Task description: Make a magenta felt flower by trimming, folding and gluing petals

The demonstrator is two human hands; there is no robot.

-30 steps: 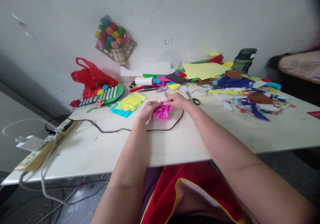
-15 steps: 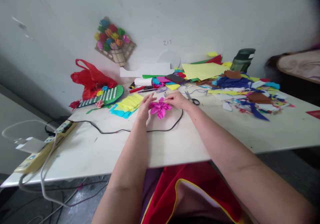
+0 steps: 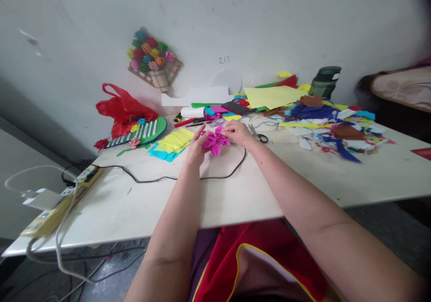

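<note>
Between my two hands is a magenta paper flower [image 3: 216, 141] with several pointed petals, over the middle of the white table. My left hand [image 3: 197, 146] is at its left edge, closed on a petal, with the fingertips partly hidden. From the right, my right hand [image 3: 237, 133] pinches another petal between thumb and fingers. Black-handled scissors [image 3: 259, 135] lie just right of my right hand. A stack of yellow crepe paper [image 3: 177, 139] over blue sheets [image 3: 164, 153] lies left of my left hand.
A black cable [image 3: 161, 178] crosses the table in front of the flower to a power strip [image 3: 60, 203] at the left edge. Paper scraps [image 3: 346, 133] pile up on the right. A red plastic bag [image 3: 121, 107] and a green bottle [image 3: 325, 82] stand at the back.
The flower has turned and tilted slightly between my hands, and its petals point differently. My hands stay in nearly the same place; the view has shifted a little.
</note>
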